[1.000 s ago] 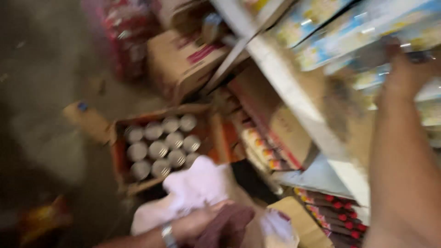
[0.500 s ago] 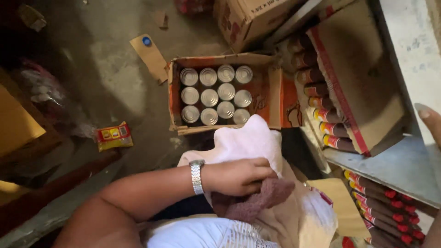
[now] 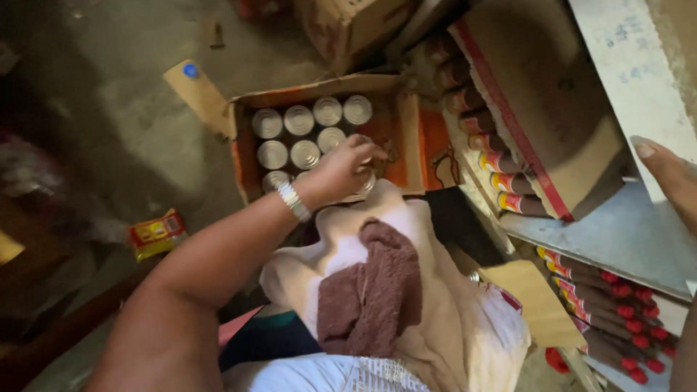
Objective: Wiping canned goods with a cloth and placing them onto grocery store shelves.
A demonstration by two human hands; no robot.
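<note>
An open orange cardboard box (image 3: 243, 156) on the floor holds several silver tin cans (image 3: 299, 120) standing upright in rows. My left hand (image 3: 341, 170), with a metal bracelet (image 3: 294, 201) on the wrist, reaches into the box, and its fingers curl over a can on the right side of the rows. That can is mostly hidden under the hand. My right hand (image 3: 671, 178) rests on the grey shelf (image 3: 617, 232) at the right edge, thumb stretched out, holding nothing that I can see. A cream cloth (image 3: 450, 319) and a brown towel (image 3: 377, 290) lie on my lap.
On the shelf a cardboard tray holds lying tubes (image 3: 508, 174); more red-capped tubes (image 3: 610, 297) lie below. A second brown box (image 3: 348, 25) stands beyond the can box. A yellow-red packet (image 3: 155, 232) and a cardboard scrap (image 3: 197, 91) lie on the concrete floor.
My left hand has left the cloths on my lap and moved forward into the can box. The view has tilted down and closer to the box.
</note>
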